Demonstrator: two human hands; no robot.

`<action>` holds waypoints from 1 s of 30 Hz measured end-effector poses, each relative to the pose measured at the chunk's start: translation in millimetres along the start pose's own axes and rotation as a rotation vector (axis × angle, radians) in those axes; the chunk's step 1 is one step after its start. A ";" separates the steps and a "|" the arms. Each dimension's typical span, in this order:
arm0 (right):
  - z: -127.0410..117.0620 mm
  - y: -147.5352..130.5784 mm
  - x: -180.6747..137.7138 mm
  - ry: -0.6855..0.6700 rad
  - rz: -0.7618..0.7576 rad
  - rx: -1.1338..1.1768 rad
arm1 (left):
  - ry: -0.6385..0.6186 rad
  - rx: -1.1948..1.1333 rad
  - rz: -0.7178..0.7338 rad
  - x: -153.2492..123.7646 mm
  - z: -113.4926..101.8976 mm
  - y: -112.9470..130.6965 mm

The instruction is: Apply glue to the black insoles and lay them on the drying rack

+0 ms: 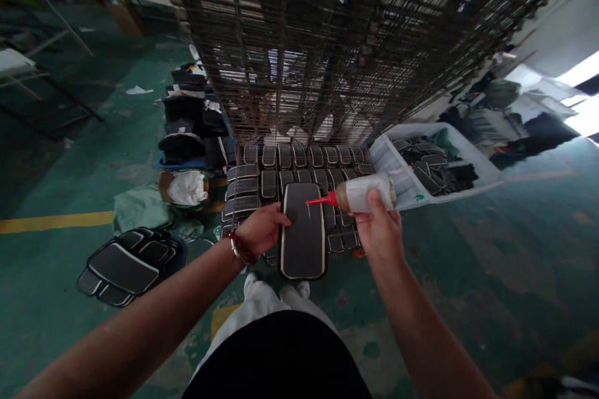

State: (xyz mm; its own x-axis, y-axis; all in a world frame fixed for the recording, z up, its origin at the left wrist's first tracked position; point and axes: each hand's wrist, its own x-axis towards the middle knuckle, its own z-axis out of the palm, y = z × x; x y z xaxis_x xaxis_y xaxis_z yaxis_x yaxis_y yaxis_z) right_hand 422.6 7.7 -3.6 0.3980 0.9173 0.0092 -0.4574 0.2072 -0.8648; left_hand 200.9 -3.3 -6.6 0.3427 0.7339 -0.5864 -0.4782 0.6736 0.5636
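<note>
Head view shows us one white plastic bin (386, 153) at the right, holding a jumble of dark, pale-edged panels (429, 176), and one squeeze bottle (362, 194), wrapped in white, whose contents we cannot see. Our right hand (381, 230) grips it, its red nozzle (322, 199) pointing across one large panel (303, 243). That panel is dark grey, round-cornered, cream-bordered; our left hand (262, 229) pinches its left edge above rows of smaller panels (246, 186), too crowded to count surely.

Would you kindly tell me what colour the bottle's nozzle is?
The nozzle is red, seen best in the head view.
</note>
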 end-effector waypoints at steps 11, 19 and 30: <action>-19.8 -8.6 -34.1 -0.198 0.118 -0.095 | -0.038 0.029 -0.033 2.1 -8.6 9.6; -11.4 -25.7 -28.6 -0.093 -0.092 -0.082 | -0.153 0.077 -0.124 4.5 -11.2 21.8; -85.9 -5.4 -44.5 0.467 0.207 0.407 | 0.092 0.058 -0.118 87.5 -39.5 27.8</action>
State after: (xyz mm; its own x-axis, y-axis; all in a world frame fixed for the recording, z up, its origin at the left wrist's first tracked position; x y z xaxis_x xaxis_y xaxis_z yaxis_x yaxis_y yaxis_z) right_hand 475.6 -63.4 -42.4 0.5307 0.7269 -0.4358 -0.7899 0.2379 -0.5652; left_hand 185.7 76.1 -65.2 0.3167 0.6400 -0.7001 -0.3908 0.7606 0.5185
